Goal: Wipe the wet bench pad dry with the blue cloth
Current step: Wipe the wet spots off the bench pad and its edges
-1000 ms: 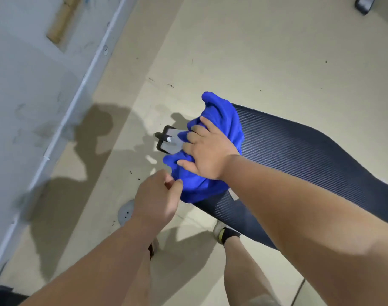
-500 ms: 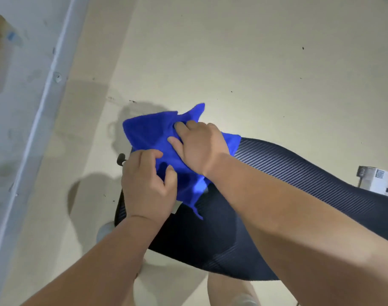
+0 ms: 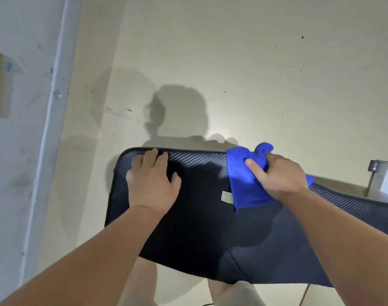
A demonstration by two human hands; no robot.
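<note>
Right hand [image 3: 281,177] bunching blue cloth [image 3: 244,186], textured black pad [image 3: 199,228]

A black bench pad [image 3: 199,228] with a woven carbon-fibre pattern stands over a pale beige floor [image 3: 233,74]. Directly on it lie the left hand [image 3: 152,184], pressed flat near its rounded end, and the bunched blue cloth [image 3: 244,182] under the right hand [image 3: 281,175]; a small pale tag [image 3: 226,197] sits beside the cloth
</note>
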